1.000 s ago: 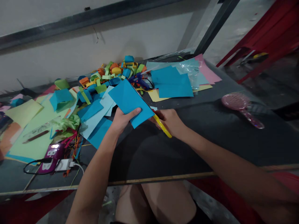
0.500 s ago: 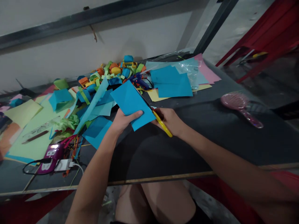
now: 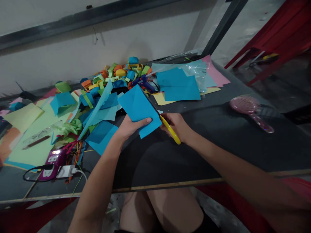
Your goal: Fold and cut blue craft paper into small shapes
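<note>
A blue sheet of paper (image 3: 139,108) is held above the table by my left hand (image 3: 131,125), thumb on top and the other fingers hidden beneath. My right hand (image 3: 176,124) grips the yellow handles of a pair of scissors (image 3: 173,132). Their dark blades lie along the sheet's right edge, pointing up and away. Whether the blades are parted cannot be made out. Left of my left hand, another blue sheet (image 3: 100,136) lies on the table.
Folded paper pieces (image 3: 121,73) pile up along the wall, with a glue gun (image 3: 147,84) beside them. Blue sheets (image 3: 181,87) lie at the back. A pink hairbrush (image 3: 245,106) rests at right, a purple device (image 3: 52,163) with cables at left. The table's front edge (image 3: 170,185) runs before my legs.
The blue sheet and my left hand have shifted slightly to the right. The scissors' handles have tilted a little downward, and my right hand has barely moved.
</note>
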Tool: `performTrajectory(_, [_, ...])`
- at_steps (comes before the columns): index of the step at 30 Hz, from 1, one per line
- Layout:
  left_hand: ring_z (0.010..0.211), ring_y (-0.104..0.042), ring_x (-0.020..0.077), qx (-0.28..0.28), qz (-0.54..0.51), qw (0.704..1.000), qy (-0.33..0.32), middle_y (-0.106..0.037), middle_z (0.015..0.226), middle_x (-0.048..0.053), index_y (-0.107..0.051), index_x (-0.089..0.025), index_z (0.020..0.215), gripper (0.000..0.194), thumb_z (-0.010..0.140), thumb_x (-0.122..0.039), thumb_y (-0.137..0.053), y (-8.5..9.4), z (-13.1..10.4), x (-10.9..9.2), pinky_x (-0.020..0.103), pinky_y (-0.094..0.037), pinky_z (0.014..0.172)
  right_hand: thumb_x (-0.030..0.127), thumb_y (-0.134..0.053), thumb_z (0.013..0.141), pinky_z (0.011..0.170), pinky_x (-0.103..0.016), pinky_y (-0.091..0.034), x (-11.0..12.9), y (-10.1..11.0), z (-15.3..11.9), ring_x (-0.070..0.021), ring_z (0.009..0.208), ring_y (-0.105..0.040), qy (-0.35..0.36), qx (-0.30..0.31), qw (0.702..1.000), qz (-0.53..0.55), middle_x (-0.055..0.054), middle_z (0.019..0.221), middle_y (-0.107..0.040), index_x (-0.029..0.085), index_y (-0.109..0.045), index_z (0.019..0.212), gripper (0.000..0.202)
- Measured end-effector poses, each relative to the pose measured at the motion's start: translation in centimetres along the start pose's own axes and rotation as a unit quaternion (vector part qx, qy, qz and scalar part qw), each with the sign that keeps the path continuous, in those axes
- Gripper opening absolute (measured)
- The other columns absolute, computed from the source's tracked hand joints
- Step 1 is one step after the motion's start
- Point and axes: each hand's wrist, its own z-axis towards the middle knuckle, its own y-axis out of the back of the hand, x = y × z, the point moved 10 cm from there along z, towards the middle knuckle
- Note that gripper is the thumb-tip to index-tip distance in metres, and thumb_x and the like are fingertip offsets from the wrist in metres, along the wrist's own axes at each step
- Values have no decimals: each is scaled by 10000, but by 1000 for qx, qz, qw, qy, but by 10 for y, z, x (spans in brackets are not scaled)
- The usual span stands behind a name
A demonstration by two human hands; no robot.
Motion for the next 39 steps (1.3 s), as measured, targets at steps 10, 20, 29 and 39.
performTrajectory(10, [1077, -647, 344, -3, -4, 1000, 15, -700, 1108, 126, -624, -180, 1018, 510, 611, -403, -836, -5, -3, -2, 507, -565, 906, 517, -621, 679, 419, -253, -277, 1, 0, 0, -112, 443, -399, -21, -7, 1000, -3, 21, 499, -428, 191, -519, 587, 354])
performTrajectory(20, [1158, -607, 368, 8, 24, 1000, 0, -616, 1300, 144, -559, -222, 1216, 693, 622, -470, -816, -3, 0, -1, 520, -538, 943, 556, -679, 674, 351, -246, -289, 2, 4, 0, -99, 371, -393, -29, -24, 999, 15, 28, 442, -408, 195, -485, 539, 432])
performTrajectory(29, [1141, -618, 346, -17, 4, 1000, -1, -637, 1273, 128, -579, -227, 1223, 714, 600, -468, -830, 7, 4, 0, 517, -508, 980, 657, -613, 765, 287, -212, -305, -5, 1, 0, -82, 292, -379, -22, -2, 979, 200, 66, 398, -402, 194, -490, 594, 509])
performTrajectory(39, [934, -685, 264, -46, -6, 997, -59, -736, 1028, 99, -715, -171, 919, 436, 618, -469, -818, 10, 10, -13, 408, -575, 824, 413, -780, 646, 325, -195, -329, -2, 1, 1, -60, 353, -383, -26, 8, 986, 166, 77, 472, -451, 185, -557, 655, 319])
